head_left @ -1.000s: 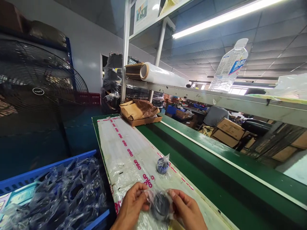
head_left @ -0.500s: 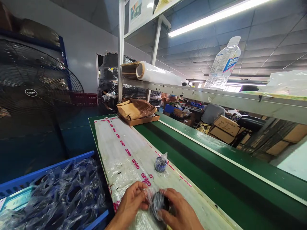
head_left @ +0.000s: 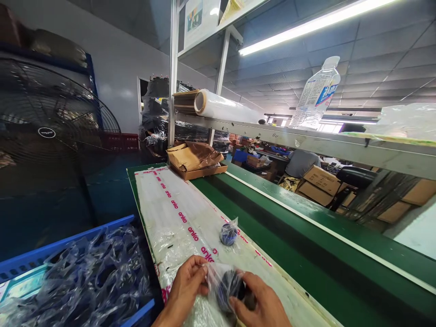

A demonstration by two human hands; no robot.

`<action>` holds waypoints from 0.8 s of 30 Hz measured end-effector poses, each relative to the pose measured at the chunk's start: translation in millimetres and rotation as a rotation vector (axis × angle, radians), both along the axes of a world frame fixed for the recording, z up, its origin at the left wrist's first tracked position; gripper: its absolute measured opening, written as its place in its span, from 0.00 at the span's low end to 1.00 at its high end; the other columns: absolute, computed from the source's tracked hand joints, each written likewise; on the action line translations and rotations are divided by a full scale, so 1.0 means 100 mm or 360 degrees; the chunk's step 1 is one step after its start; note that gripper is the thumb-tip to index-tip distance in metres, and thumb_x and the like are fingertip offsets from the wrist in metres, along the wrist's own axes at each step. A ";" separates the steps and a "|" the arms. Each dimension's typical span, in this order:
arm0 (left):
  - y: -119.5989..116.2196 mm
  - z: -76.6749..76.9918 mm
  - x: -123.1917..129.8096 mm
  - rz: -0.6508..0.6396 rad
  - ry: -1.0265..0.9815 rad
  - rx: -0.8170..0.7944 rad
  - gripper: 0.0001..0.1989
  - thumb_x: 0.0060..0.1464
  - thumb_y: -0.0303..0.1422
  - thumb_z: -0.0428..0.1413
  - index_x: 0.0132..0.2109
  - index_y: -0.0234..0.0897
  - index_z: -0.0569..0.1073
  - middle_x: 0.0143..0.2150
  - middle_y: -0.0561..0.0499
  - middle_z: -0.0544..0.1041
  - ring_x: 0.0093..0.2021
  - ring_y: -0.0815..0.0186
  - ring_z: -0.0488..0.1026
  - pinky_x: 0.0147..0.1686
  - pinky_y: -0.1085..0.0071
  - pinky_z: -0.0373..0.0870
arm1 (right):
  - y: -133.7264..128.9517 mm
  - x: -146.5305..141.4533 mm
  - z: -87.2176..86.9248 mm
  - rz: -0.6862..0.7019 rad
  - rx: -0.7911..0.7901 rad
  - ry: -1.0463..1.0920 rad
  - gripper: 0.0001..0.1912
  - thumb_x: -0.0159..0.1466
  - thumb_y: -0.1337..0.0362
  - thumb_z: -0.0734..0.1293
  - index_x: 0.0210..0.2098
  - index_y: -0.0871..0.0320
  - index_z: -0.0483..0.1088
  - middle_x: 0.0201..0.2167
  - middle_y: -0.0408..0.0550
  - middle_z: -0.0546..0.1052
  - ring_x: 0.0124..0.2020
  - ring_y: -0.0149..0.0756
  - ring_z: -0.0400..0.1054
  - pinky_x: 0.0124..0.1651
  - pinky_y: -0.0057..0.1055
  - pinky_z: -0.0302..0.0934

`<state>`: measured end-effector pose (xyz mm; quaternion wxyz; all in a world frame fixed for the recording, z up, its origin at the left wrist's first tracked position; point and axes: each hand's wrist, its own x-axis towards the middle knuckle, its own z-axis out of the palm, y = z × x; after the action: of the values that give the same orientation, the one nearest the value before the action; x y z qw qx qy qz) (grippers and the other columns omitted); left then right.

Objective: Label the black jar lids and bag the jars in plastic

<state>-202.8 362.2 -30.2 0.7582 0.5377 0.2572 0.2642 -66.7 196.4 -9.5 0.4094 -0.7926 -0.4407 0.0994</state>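
Piece (head_left: 230, 289): dark and round, held between my two hands just above or on the work surface – I cannot tell whether it touches down.
Bag (head_left: 212, 278): clear plastic, drawn over the piece and reaching out to my left side; whether it wraps the piece wholly, I cannot tell.
Left hand (head_left: 189, 282): thumb and bent fingers closed in a pinch on the bag's near-left edge, just beside the piece.
Right hand (head_left: 261, 297): curved around the piece from the right, fingers at its top and thumb low on its near face – gripping it through or beside the plastic.
Wrapped piece (head_left: 228, 234): bluish, in clear plastic, just beyond my grip, standing apart from it on the sheet.
Sheet (head_left: 156, 195): white, printed "anko" in pink, under my hands and stretching away ahead.
Green surface (head_left: 269, 236): right of my grip, running alongside the sheet.
Blue crate (head_left: 114, 223): left of my grip, heaped with bagged pieces (head_left: 105, 272).
Cardboard tray (head_left: 206, 171): well ahead of my hands, at the sheet's far end, holding crumpled brown paper (head_left: 194, 156).
Shelf (head_left: 252, 129): above and beyond my grip, carrying a film roll (head_left: 231, 107) and a bottle (head_left: 316, 97).
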 end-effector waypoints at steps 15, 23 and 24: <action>-0.05 0.05 0.04 0.0181 0.0078 0.0160 0.27 0.43 0.55 0.65 0.39 0.35 0.76 0.29 0.51 0.76 0.28 0.65 0.71 0.26 0.73 0.66 | -0.14 0.03 0.04 -0.0066 0.0191 0.0229 0.22 0.61 0.46 0.69 0.44 0.54 0.82 0.44 0.52 0.83 0.45 0.51 0.76 0.49 0.38 0.67; -0.10 0.11 0.05 0.0168 0.0116 0.0358 0.27 0.46 0.45 0.63 0.51 0.35 0.73 0.46 0.43 0.78 0.46 0.56 0.75 0.48 0.63 0.70 | -0.08 -0.01 0.14 -0.0189 -0.0237 -0.0048 0.18 0.54 0.54 0.72 0.41 0.55 0.74 0.37 0.49 0.79 0.38 0.48 0.74 0.43 0.41 0.65; -0.11 0.12 0.02 0.0114 0.0133 0.0405 0.27 0.48 0.44 0.61 0.53 0.36 0.72 0.50 0.42 0.77 0.50 0.54 0.74 0.52 0.62 0.69 | -0.06 -0.01 0.17 -0.0184 -0.0252 -0.0062 0.16 0.54 0.54 0.72 0.40 0.54 0.74 0.37 0.49 0.79 0.39 0.49 0.74 0.43 0.41 0.65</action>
<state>-200.4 351.0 -18.6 0.6627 0.6304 0.2720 0.2991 -68.2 190.5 7.0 0.3419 -0.8484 -0.3929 0.0945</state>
